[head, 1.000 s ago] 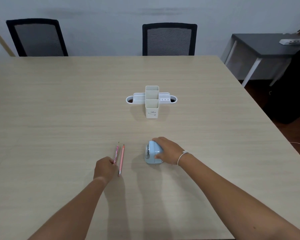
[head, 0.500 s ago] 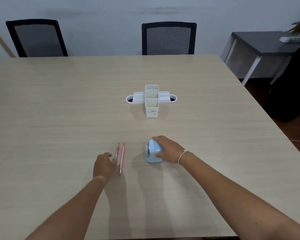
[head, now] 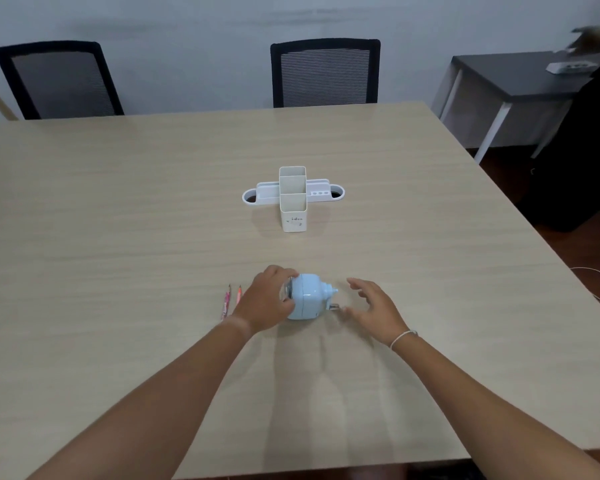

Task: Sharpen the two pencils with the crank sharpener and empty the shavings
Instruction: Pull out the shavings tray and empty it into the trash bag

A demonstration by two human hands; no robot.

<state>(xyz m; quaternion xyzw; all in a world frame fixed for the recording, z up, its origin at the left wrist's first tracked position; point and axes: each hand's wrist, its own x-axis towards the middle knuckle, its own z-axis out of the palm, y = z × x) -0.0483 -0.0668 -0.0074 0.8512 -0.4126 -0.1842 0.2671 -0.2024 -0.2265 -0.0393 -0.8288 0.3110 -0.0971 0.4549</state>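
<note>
Step in hand, as I judge it: setting up the crank sharpener before any pencil goes in. To do it well I should seat the body flat on the table, brace it firmly from the front end, and free the crank on the right so it turns without the housing sliding.

My left hand grips the sharpener's left end — fingers curled over the top and front face, thumb low on the near side. The sharpener rests on the table, crank stub pointing right.

My right hand is spread and holds nothing — fingers loosely extended just beside the crank; whether the thumb touches the small metal part there I cannot tell.

The two pencils lie side by side on the table, just left of my left hand, partly hidden by it, untouched. Sharpening not yet begun; shavings step remains.
</note>
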